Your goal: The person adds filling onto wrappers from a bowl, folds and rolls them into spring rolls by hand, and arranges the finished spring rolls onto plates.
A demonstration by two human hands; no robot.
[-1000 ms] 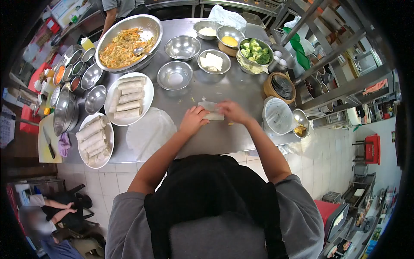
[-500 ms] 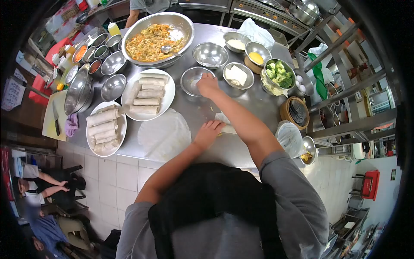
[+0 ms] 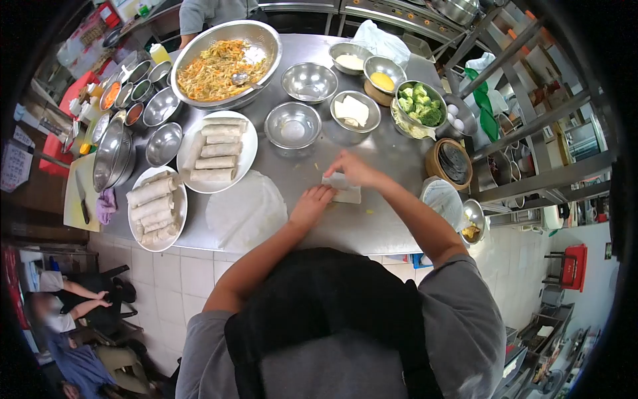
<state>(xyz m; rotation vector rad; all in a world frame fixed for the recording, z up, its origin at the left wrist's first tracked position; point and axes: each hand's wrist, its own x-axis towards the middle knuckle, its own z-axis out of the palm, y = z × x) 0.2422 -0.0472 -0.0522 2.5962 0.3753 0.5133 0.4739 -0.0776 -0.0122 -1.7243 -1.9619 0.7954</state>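
- Spring roll [image 3: 347, 195], one, partly wrapped: on steel table [image 3: 373, 229], right of the left hand [image 3: 312, 206], below the right hand [image 3: 357, 171]; far flap unfolded.
- Left hand: unclenched, fingers laid at roll's left end.
- Right hand: forefinger extended over the flap; whether it grips, cannot tell.
- Wrapper stack [image 3: 244, 211]: beside left forearm.
- Steel bowl [image 3: 292, 126]: beyond both hands.

The left hand [image 3: 311, 206] is lying palm down, fingers [image 3: 321, 193] reaching forward, while the right hand [image 3: 357, 171] is angling inward, visibly blurring.
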